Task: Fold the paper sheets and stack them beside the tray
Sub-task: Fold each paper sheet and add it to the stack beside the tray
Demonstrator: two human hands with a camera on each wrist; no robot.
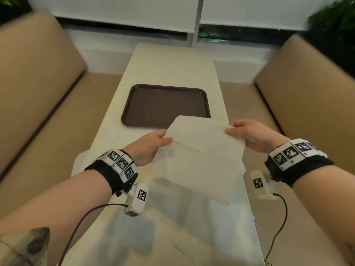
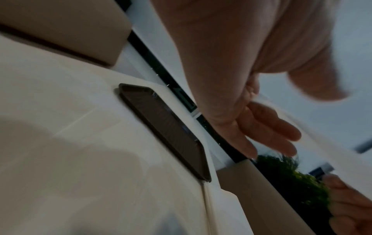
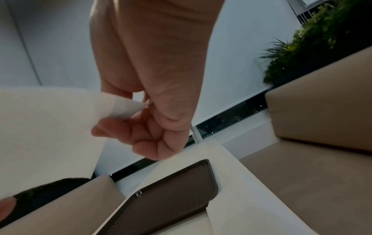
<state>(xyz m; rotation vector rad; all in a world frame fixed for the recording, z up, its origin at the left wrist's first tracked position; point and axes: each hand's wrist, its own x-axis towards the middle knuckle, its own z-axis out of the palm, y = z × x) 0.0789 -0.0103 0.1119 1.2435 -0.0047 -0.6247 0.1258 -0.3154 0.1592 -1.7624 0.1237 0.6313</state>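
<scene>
I hold a white paper sheet (image 1: 203,156) in the air over the near part of the table, just in front of the dark brown tray (image 1: 165,86). My left hand (image 1: 167,140) pinches its left edge, thumb on top. At the upper right corner my right hand (image 1: 229,131) pinches it between thumb and forefinger; the right wrist view shows that corner of the sheet (image 3: 50,127) in my right hand (image 3: 128,114), with the tray (image 3: 171,198) below. In the left wrist view the fingers (image 2: 267,127) lie fairly straight and the tray (image 2: 165,127) sits beyond them. The sheet sags toward me.
More thin sheets (image 1: 172,217) lie flat on the long white table (image 1: 172,64) under my hands; one corner (image 1: 80,156) sticks out past the left edge. Beige sofas (image 1: 38,73) (image 1: 307,89) flank the table. Cables (image 1: 278,227) hang from the wrist cameras.
</scene>
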